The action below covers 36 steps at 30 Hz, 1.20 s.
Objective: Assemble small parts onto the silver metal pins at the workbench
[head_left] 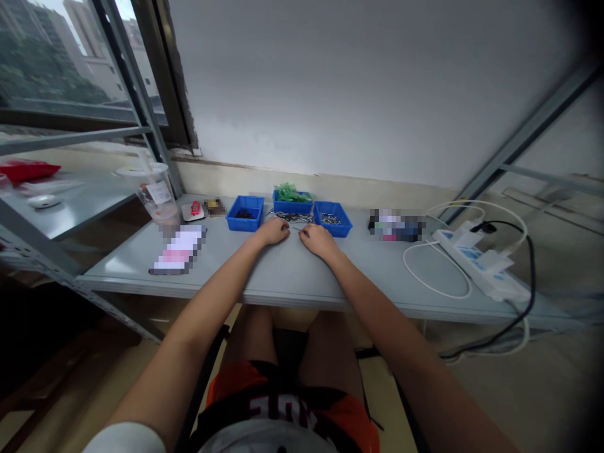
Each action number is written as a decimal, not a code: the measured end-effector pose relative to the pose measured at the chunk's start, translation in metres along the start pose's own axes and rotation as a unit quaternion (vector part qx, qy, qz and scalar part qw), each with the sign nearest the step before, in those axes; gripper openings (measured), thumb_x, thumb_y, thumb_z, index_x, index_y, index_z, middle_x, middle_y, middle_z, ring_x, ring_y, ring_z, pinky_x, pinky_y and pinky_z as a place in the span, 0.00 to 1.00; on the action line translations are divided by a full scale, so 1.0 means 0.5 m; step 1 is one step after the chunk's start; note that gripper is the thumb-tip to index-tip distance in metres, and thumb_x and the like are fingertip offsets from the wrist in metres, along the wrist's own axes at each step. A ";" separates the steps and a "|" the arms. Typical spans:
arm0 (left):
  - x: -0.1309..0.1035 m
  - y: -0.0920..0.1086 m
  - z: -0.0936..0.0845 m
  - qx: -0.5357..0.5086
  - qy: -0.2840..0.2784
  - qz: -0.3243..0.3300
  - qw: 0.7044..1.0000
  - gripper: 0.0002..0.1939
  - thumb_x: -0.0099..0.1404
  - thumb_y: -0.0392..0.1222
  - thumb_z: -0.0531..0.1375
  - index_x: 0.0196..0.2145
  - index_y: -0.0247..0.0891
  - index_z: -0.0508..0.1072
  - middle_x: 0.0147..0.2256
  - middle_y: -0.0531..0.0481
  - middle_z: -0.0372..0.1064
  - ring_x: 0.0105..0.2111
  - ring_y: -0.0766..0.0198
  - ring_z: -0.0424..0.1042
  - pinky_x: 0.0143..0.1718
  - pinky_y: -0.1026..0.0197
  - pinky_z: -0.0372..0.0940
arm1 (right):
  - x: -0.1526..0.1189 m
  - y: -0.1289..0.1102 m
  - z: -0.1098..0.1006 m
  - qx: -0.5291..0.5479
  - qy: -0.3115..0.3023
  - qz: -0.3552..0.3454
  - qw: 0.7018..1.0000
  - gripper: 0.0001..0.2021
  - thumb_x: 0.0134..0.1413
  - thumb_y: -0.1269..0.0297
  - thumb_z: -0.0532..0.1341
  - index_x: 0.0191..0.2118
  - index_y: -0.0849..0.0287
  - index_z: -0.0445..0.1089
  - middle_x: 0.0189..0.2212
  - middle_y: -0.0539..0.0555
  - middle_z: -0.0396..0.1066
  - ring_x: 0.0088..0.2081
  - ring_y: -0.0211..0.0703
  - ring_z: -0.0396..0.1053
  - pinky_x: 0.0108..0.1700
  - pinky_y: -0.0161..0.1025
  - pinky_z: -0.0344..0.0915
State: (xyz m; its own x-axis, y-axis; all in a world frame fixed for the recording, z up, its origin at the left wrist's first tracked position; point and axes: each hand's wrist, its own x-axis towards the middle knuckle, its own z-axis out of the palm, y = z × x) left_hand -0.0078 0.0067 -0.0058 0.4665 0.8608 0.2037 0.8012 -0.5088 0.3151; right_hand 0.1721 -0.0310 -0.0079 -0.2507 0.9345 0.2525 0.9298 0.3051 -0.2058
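Observation:
My left hand rests on the grey tabletop, its fingers closed in a pinch around a small dark piece. Just to its right, my right hand is closed too, and a thin metal rod sticks out from its fingertips towards the left. Behind both hands lies a pile of slim metal pieces. A blue bin on the left contains small black parts. The right-hand blue bin holds silvery metal parts, and a rear blue bin holds green plastic pieces.
On the left are a lit phone, a plastic drink cup and a small white item with red on it. A power strip with a white cable lies on the right. A wall stands behind the table.

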 end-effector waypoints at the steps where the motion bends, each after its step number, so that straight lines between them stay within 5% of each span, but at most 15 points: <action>1: 0.000 0.000 0.000 -0.002 0.002 0.004 1.000 0.18 0.61 0.41 0.57 0.47 0.30 0.76 0.44 0.38 0.75 0.45 0.53 0.72 0.49 0.58 0.64 | 0.002 0.005 0.000 0.026 0.006 -0.020 0.999 0.15 0.61 0.61 0.52 0.41 0.59 0.75 0.45 0.60 0.73 0.47 0.49 0.70 0.49 0.42 0.63; 8: -0.003 0.000 -0.006 -0.029 0.002 0.033 0.999 0.14 0.61 0.37 0.55 0.41 0.32 0.78 0.39 0.41 0.76 0.40 0.55 0.73 0.43 0.59 0.65 | 0.017 0.021 -0.001 0.174 0.045 -0.093 0.979 0.11 0.58 0.69 0.55 0.37 0.60 0.76 0.39 0.55 0.76 0.42 0.42 0.71 0.49 0.39 0.63; 17: -0.008 0.016 -0.018 -0.059 0.066 0.013 0.996 0.11 0.61 0.36 0.56 0.34 0.33 0.79 0.33 0.42 0.76 0.34 0.58 0.72 0.38 0.61 0.63 | 0.019 0.030 -0.004 0.184 0.064 -0.088 0.977 0.11 0.57 0.70 0.55 0.36 0.59 0.77 0.39 0.56 0.76 0.42 0.43 0.71 0.49 0.40 0.63; 21: -0.006 0.027 -0.023 -0.148 0.103 0.025 0.983 0.11 0.62 0.39 0.57 0.34 0.33 0.78 0.33 0.44 0.76 0.33 0.59 0.71 0.38 0.62 0.63 | 0.018 0.029 -0.001 0.177 0.060 -0.099 0.977 0.11 0.57 0.70 0.56 0.37 0.59 0.77 0.39 0.55 0.76 0.42 0.42 0.71 0.48 0.40 0.63; 36: -0.004 0.035 -0.021 -0.252 0.122 0.049 0.959 0.08 0.58 0.39 0.57 0.31 0.33 0.74 0.31 0.48 0.74 0.33 0.63 0.70 0.39 0.62 0.63 | 0.008 0.007 -0.015 0.221 0.073 -0.115 0.966 0.10 0.56 0.71 0.56 0.37 0.60 0.75 0.39 0.55 0.75 0.35 0.38 0.68 0.44 0.38 0.63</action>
State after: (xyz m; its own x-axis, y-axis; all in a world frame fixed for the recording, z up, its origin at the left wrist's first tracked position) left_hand 0.0015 -0.0043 0.0090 0.3795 0.8106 0.4461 0.4463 -0.5827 0.6792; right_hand 0.1763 -0.0276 -0.0005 -0.3657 0.8071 0.4636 0.6408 0.5796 -0.5035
